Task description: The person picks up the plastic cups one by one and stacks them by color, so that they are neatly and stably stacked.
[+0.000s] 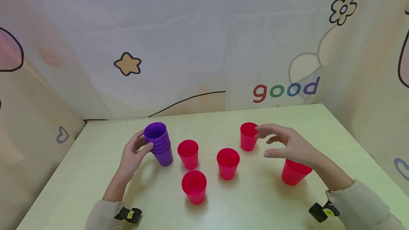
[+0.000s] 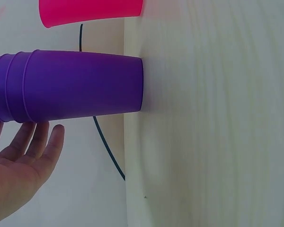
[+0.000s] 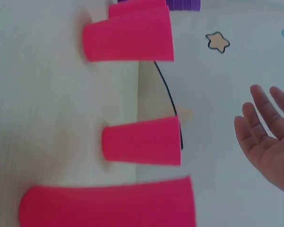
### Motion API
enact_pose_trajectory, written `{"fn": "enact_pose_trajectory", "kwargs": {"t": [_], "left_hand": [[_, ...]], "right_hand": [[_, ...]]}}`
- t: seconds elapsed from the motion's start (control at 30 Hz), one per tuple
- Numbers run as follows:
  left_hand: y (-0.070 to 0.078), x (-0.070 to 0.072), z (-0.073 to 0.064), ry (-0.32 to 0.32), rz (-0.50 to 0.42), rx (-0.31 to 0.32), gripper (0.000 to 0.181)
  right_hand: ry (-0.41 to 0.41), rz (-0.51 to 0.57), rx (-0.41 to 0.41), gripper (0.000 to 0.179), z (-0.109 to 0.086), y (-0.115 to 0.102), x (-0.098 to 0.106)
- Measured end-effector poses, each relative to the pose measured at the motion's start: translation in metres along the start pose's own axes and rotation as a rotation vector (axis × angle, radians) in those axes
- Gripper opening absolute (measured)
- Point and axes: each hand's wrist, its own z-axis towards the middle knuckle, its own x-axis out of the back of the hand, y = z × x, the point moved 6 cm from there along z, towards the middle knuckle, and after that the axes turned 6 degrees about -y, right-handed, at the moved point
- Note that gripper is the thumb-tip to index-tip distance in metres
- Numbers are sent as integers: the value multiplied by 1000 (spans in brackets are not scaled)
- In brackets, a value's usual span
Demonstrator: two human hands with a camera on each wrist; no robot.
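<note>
A stack of purple cups [image 1: 163, 153] stands upright on the left of the table, mouths up. My left hand [image 1: 134, 153] holds it near the rims from the left, thumb in front and fingers at the far side; in the left wrist view the fingertips [image 2: 42, 132] meet the stack's side. My right hand [image 1: 289, 144] hovers over the right side with thumb and fingers spread, holding nothing. Below it stands a red cup [image 1: 294, 173], partly hidden by the hand. Another red cup [image 1: 247, 138] stands behind, its rim overlapped by the right fingertips in the head view.
Three more red cups stand mouth up around the middle: one red cup [image 1: 188, 155] beside the purple stack, a nearer red cup [image 1: 194, 189], and a red cup [image 1: 228, 164] to the right. Printed cloth [image 1: 191, 45] encloses the pale wooden table [image 1: 243, 205] at back and sides.
</note>
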Motion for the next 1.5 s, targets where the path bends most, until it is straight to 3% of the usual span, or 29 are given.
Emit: {"fn": "enact_pose_trajectory", "kwargs": {"t": [0.3,0.6,0.87,1.07,1.2,1.33,1.5], "left_hand": [[0,1,-3,-2,18,18,47],[2,4,-5,-4,46,23,47],[2,4,-7,-20,79,7,48],[6,3,-11,-48,118,-31,60],[14,5,-18,-7,194,-82,64],[27,8,-29,83,279,-136,64],[44,6,-42,151,292,-243,63]], "right_hand": [[13,-40,72,61,-36,16,18],[40,9,71,67,-64,39,26],[39,-35,-1,75,-82,59,28],[-22,12,-128,74,-90,78,21],[-43,75,-190,74,-92,86,16],[-44,104,-215,73,-93,90,14],[-31,126,-202,67,-97,95,15]]}}
